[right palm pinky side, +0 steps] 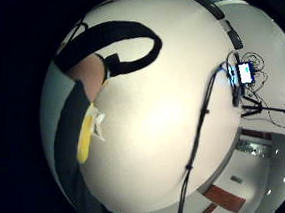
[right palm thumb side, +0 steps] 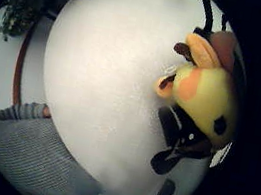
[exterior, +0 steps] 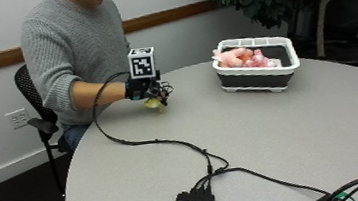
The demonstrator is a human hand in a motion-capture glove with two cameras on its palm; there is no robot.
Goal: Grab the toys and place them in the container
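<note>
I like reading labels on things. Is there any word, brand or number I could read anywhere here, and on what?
None can be read.
White tag on the yellow plush toy held in the right hand: no print legible.
Lit screen of the small device on the table: too small to read.

Outside view faces the seated person across the table [exterior: 248, 123]; palm views overlook it.

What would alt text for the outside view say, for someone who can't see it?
A seated person's gloved right hand holds a small yellow plush toy just above a round grey table. Farther along the table stands a black-and-white container with a pink toy inside.
</note>
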